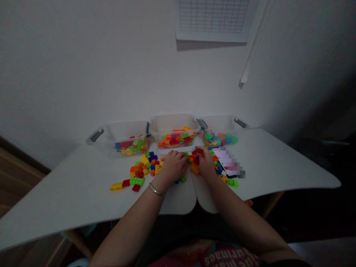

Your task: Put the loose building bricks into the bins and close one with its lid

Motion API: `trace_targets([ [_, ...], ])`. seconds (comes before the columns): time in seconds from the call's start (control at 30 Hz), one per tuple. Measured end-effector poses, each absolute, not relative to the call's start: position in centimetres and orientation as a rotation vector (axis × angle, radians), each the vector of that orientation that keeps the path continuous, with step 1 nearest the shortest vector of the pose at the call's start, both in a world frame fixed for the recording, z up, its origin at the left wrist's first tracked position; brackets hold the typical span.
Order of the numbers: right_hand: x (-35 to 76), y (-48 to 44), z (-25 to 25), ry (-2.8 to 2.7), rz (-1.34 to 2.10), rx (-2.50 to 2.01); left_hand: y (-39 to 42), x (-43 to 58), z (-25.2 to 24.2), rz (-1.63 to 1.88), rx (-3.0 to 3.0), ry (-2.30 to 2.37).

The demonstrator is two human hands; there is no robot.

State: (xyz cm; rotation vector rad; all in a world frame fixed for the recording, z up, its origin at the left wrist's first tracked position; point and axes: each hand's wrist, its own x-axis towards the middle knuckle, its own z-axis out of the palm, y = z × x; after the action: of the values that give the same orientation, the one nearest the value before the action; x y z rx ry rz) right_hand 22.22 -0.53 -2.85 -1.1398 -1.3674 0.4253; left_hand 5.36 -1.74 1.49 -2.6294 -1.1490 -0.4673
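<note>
Both hands are in the middle of a loose heap of coloured toy bricks (146, 165) on the white table. My left hand (175, 165), with a silver bangle at the wrist, has its fingers curled down; their tips lie beside a green brick (188, 156), and what they grip is hidden. Close by, my right hand (205, 161) has thumb and index finger bent around a red brick (197, 154). Orange and yellow bricks (195, 169) lie under and between the hands. More bricks, among them a lime-green one (233, 183), show beside the right wrist.
Three clear plastic boxes stand along the wall: a left box (111, 129), a middle box (167, 123) and a right box (222, 122), each with coloured pieces. A phone (226, 161), partly pixelated, lies right of my right hand. A seam divides the tabletop (178, 202) near its front edge.
</note>
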Motion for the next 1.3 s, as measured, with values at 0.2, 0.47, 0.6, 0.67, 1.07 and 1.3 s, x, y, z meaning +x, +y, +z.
trace_targets([
  [0.2, 22.7, -1.2, -2.1, -1.684, 0.110, -1.316, -1.4, 5.4, 0.4, -0.512, -2.675, -1.120],
  [0.47, 22.1, -0.6, -3.3, -1.739, 0.030, -1.346, -1.1, 5.7, 0.9, -0.454, -2.633, -1.263],
  [0.6, 22.1, -0.3, -3.5, -1.725, 0.061, -1.318, -0.8, 5.5, 0.7, -0.498, -2.635, -1.352],
  [0.67, 22.2, -0.2, -3.5, -1.729, 0.090, -1.310, -0.7, 5.5, 0.6, -0.510, -2.639, -1.374],
  [1.07, 22.1, -0.3, -3.6, -1.764, 0.075, -1.288, -0.4, 5.1, 0.6, -0.597, -2.682, -1.402],
  [1.3, 21.8, -0.4, -3.3, -1.762, 0.083, -1.294, -0.5, 5.0, 0.4, -0.563, -2.676, -1.354],
])
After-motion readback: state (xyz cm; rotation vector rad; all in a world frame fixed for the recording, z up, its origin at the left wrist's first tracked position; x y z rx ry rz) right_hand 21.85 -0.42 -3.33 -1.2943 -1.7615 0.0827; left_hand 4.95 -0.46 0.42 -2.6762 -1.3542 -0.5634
